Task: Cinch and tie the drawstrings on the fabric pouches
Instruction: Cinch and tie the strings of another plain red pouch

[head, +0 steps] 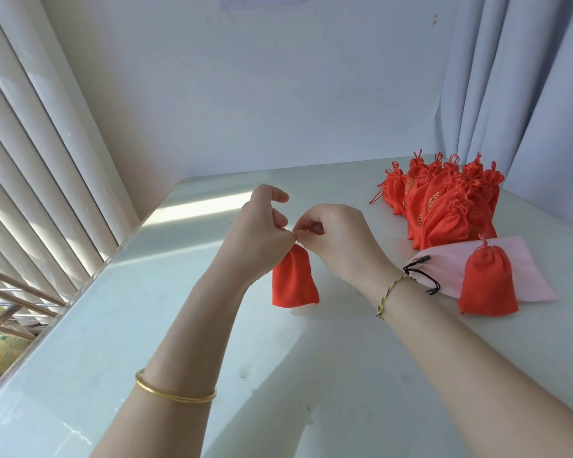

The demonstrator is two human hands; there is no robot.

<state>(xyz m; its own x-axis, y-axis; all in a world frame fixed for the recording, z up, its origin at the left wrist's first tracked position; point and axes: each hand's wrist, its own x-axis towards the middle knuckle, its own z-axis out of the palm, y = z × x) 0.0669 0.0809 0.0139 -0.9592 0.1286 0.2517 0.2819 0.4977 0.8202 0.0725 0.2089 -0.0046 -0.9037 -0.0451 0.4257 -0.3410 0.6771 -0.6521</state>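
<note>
A small plain red pouch [293,280] hangs above the table, its neck gathered tight. My left hand [262,233] and my right hand [336,241] meet at that neck, fingertips pinched together on its drawstring; the string itself is hidden between the fingers. A second plain red pouch [487,282] with a cinched top lies to the right on a pink pouch [530,259] that has a black cord. Behind them stands a pile of several red embroidered pouches [444,200] with knotted tops.
The pale glossy table [179,325] runs to a left edge beside a window with vertical blinds [30,143]. A white wall stands at the back, and a pale curtain [516,94] hangs at the right behind the pile.
</note>
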